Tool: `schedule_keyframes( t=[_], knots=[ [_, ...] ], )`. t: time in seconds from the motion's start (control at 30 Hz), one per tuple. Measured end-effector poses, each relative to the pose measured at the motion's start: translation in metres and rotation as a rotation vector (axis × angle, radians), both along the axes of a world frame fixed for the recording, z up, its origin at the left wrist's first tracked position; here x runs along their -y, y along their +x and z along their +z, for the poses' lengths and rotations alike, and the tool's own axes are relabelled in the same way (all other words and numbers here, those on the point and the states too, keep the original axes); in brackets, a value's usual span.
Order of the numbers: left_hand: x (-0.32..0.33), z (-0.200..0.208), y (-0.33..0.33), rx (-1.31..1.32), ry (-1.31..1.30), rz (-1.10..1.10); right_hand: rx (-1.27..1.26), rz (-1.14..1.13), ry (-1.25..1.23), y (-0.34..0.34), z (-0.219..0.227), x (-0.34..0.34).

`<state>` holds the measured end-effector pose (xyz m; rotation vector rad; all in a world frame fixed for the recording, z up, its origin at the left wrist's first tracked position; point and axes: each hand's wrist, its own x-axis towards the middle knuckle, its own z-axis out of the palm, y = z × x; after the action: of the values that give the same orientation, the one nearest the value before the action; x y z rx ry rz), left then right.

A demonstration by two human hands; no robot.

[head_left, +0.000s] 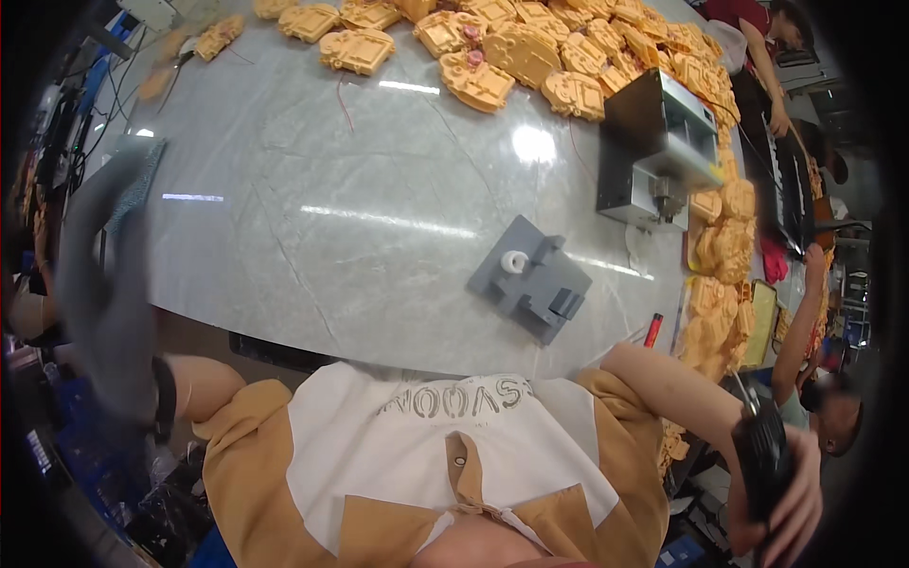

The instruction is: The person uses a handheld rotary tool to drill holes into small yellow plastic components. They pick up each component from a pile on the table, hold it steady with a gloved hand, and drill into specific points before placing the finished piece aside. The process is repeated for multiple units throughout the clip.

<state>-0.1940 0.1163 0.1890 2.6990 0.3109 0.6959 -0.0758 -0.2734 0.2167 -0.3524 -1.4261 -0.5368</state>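
Note:
My left hand [104,293], in a grey glove, is raised at the far left and smeared by motion. Its fingers look stretched, with a gap beside the thumb and nothing visible in them. Nearest to it is a teal textured pad [137,185] on the table edge. At the lower right, my bare right hand [797,506] wraps round a black electric screwdriver [763,450], whose thin metal end points up and left. A grey fixture block [544,303] with a white ring [514,262] lies in front of me, apart from both hands.
Orange plastic housings [521,52] crowd the far side and right edge of the grey table [331,170]. A black and silver box-shaped machine [653,142] stands at right. A red stick-like item [653,329] lies near my right forearm. Other people [757,38] work along the right.

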Motion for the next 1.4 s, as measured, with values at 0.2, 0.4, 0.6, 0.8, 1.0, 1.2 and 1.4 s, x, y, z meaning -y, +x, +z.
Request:
schedule_keyframes(
  t=[0.2, 0.4, 0.6, 0.8, 1.0, 1.2, 1.4],
  knots=[
    [-0.104, -0.132, 0.165, 0.031, -0.058, -0.120, -0.878, -0.965, -0.243, 0.036, -0.095, 0.015],
    [-0.228, -0.186, 0.315, 0.001, 0.141, 0.210, -1.192, -1.141, -0.337, 0.052, -0.175, -0.022],
    [-0.231, -0.146, 0.365, -0.409, 0.243, 0.701, -1.308, -1.423, -0.265, 0.044, -0.178, -0.018],
    [-0.235, -0.167, 0.358, -0.728, 0.013, 0.611, -1.370, -1.331, -0.234, 0.045, -0.162, -0.028],
    [-0.174, -0.174, 0.339, -0.550, 0.161, 0.341, -1.359, -1.375, -0.291, 0.046, -0.175, -0.025],
    [-0.104, -0.184, 0.265, -0.377, 0.069, -0.042, -1.309, -1.295, -0.299, 0.054, -0.174, -0.034],
    [-0.010, -0.172, 0.246, -0.289, -0.064, -0.369, -1.260, -1.236, -0.301, 0.049, -0.169, -0.036]
  ],
)
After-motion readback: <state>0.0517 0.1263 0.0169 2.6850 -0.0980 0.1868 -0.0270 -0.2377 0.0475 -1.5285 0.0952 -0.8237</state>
